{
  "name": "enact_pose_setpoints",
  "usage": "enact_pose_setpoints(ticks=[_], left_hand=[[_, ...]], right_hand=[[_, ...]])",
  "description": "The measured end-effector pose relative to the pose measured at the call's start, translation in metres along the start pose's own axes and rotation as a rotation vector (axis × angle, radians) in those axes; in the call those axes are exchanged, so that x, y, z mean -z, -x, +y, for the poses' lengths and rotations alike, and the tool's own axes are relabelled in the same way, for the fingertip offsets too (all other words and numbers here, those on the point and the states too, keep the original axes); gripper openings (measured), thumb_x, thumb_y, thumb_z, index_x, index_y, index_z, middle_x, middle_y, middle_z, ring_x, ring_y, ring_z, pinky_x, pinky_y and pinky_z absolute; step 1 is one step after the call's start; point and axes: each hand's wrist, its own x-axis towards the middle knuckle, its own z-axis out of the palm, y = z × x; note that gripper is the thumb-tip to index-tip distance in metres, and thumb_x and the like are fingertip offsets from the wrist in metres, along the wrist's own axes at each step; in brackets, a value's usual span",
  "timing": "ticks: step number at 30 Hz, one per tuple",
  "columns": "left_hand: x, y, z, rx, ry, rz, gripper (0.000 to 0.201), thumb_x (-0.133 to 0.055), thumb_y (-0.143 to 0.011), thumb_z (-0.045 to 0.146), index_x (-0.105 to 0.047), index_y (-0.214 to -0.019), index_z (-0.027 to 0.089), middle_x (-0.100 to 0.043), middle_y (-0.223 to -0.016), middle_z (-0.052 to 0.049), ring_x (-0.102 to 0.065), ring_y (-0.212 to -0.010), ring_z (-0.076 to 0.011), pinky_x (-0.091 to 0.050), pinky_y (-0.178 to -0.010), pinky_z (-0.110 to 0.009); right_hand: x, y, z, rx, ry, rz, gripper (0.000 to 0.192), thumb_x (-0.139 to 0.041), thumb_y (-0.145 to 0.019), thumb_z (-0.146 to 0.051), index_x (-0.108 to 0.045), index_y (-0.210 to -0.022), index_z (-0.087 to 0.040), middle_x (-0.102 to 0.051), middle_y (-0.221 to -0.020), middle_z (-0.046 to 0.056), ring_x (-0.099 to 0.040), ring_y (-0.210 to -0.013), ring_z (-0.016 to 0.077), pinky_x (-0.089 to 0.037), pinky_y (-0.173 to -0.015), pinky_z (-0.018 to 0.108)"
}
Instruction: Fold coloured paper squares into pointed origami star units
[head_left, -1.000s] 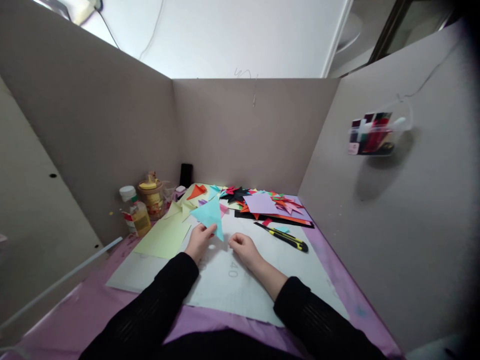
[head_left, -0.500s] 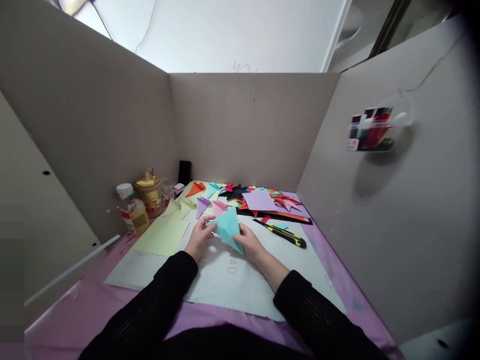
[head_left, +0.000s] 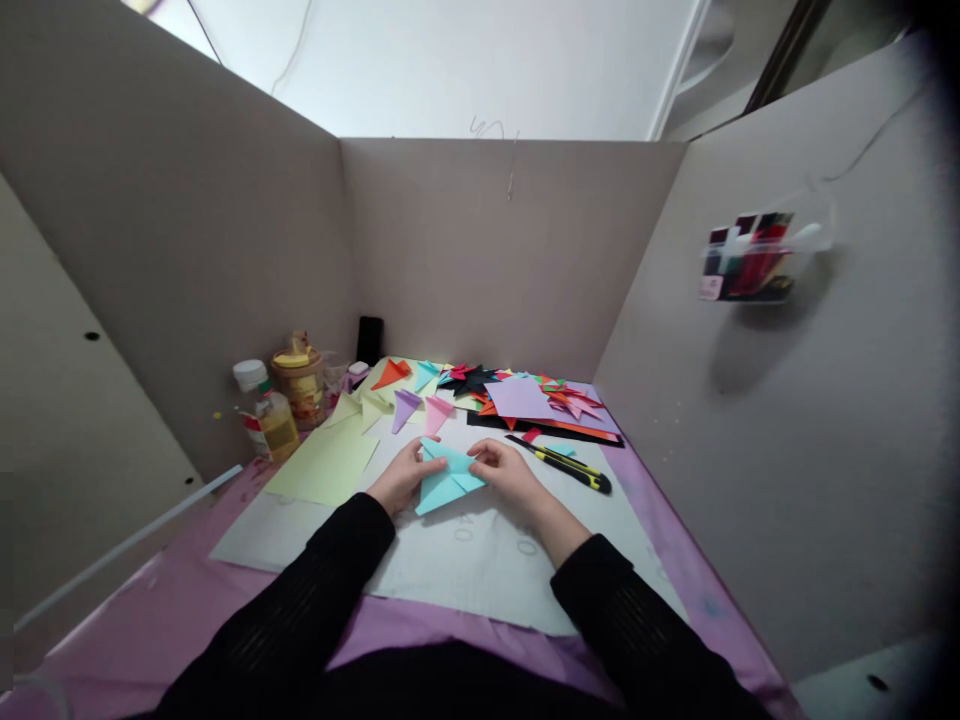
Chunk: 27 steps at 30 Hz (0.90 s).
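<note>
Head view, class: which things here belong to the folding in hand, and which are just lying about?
In hand:
- folded blue paper, lying on the white mat
- left hand and right hand, both on the paper

Lying about:
- yellow-black utility knife
- pale green sheet
- pile of coloured paper pieces
- bottle and jar
- black phone

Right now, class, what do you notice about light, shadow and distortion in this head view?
Head view: wide-angle bending curves the cardboard walls; the right edge darkens; the bright ceiling is washed out; the wall-mounted holder casts a soft shadow; the blue folded paper between both hands is evenly lit.
</note>
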Motion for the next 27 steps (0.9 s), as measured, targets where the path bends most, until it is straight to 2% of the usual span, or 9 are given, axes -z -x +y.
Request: enact_pose_setpoints(ticks=[2, 5, 7, 9, 12, 16, 19, 23, 27], left_hand=[[0.002, -0.003, -0.003, -0.039, -0.007, 0.057, 0.059, -0.081, -0.054, 0.025, -0.054, -0.105, 0.014, -0.065, -0.078, -0.004, -0.063, -0.065, -0.0176, -0.049, -0.061, -0.029], [0.006, -0.007, -0.005, -0.166, -0.032, 0.229, 0.045, -0.079, -0.056, 0.03, -0.059, -0.092, 0.01, -0.066, -0.077, -0.007, -0.063, -0.066, -0.0191, -0.049, -0.062, -0.03], [0.008, -0.01, -0.005, -0.262, -0.033, 0.352, 0.041, -0.078, -0.057, 0.033, -0.06, -0.087, 0.01, -0.067, -0.078, -0.008, -0.063, -0.067, -0.0191, -0.049, -0.063, -0.03], [0.008, -0.01, -0.005, -0.315, 0.001, 0.412, 0.04, -0.077, -0.057, 0.033, -0.059, -0.085, 0.011, -0.068, -0.078, -0.007, -0.063, -0.068, -0.0191, -0.049, -0.064, -0.03], [0.004, -0.009, -0.004, -0.302, 0.083, 0.363, 0.04, -0.077, -0.057, 0.033, -0.06, -0.086, 0.011, -0.068, -0.079, -0.008, -0.063, -0.069, -0.0204, -0.049, -0.067, -0.033], [-0.005, -0.006, -0.005, -0.226, 0.146, 0.223, 0.042, -0.077, -0.057, 0.032, -0.061, -0.089, 0.011, -0.068, -0.081, -0.009, -0.064, -0.074, -0.0225, -0.048, -0.071, -0.034], [-0.007, -0.004, -0.003, -0.167, 0.166, 0.221, 0.043, -0.076, -0.059, 0.031, -0.059, -0.093, 0.012, -0.066, -0.075, -0.005, -0.062, -0.069, -0.0187, -0.048, -0.066, -0.03], [-0.001, -0.002, 0.006, -0.149, 0.111, 0.252, 0.056, -0.073, -0.062, 0.029, -0.053, -0.113, 0.019, -0.063, -0.074, -0.001, -0.06, -0.065, -0.0147, -0.048, -0.058, -0.026], [0.006, 0.0, 0.013, -0.17, -0.085, 0.149, 0.033, -0.068, -0.065, 0.027, -0.067, -0.095, 0.015, -0.064, -0.087, -0.008, -0.059, -0.074, -0.0169, -0.05, -0.063, -0.027]], right_hand=[[-0.003, 0.002, -0.001, 0.127, 0.166, 0.096, 0.021, -0.063, -0.07, -0.027, -0.062, -0.089, -0.019, -0.061, -0.078, 0.003, -0.057, -0.072, 0.0175, -0.046, -0.066, 0.03], [-0.007, 0.007, -0.003, 0.339, 0.417, 0.328, 0.026, -0.06, -0.075, -0.026, -0.065, -0.1, -0.021, -0.06, -0.095, 0.008, -0.053, -0.093, 0.0234, -0.042, -0.085, 0.039], [-0.011, 0.011, -0.003, 0.38, 0.481, 0.338, 0.029, -0.055, -0.079, -0.026, -0.064, -0.107, -0.022, -0.061, -0.089, 0.008, -0.054, -0.087, 0.0227, -0.042, -0.085, 0.039], [-0.018, 0.013, 0.0, 0.342, 0.459, 0.224, 0.036, -0.051, -0.082, -0.023, -0.06, -0.116, -0.025, -0.063, -0.078, 0.005, -0.056, -0.073, 0.0193, -0.046, -0.077, 0.035], [-0.028, 0.012, 0.007, 0.296, 0.335, 0.096, 0.045, -0.048, -0.082, -0.02, -0.053, -0.125, -0.029, -0.068, -0.087, 0.002, -0.061, -0.073, 0.0173, -0.049, -0.076, 0.033], [-0.033, 0.005, 0.013, 0.299, 0.179, 0.145, 0.036, -0.05, -0.08, -0.019, -0.064, -0.113, -0.026, -0.067, -0.108, 0.005, -0.062, -0.095, 0.0205, -0.049, -0.085, 0.036], [-0.03, 0.002, 0.014, 0.24, 0.078, 0.215, 0.029, -0.054, -0.076, -0.022, -0.069, -0.101, -0.024, -0.069, -0.102, 0.006, -0.063, -0.092, 0.0212, -0.05, -0.084, 0.037], [-0.021, -0.001, 0.015, 0.153, -0.066, 0.3, 0.024, -0.059, -0.072, -0.026, -0.071, -0.091, -0.021, -0.07, -0.095, 0.006, -0.064, -0.088, 0.0217, -0.051, -0.082, 0.038], [-0.011, -0.004, 0.015, 0.118, -0.18, 0.325, 0.022, -0.062, -0.067, -0.029, -0.071, -0.085, -0.02, -0.071, -0.089, 0.006, -0.065, -0.083, 0.022, -0.051, -0.079, 0.038]])
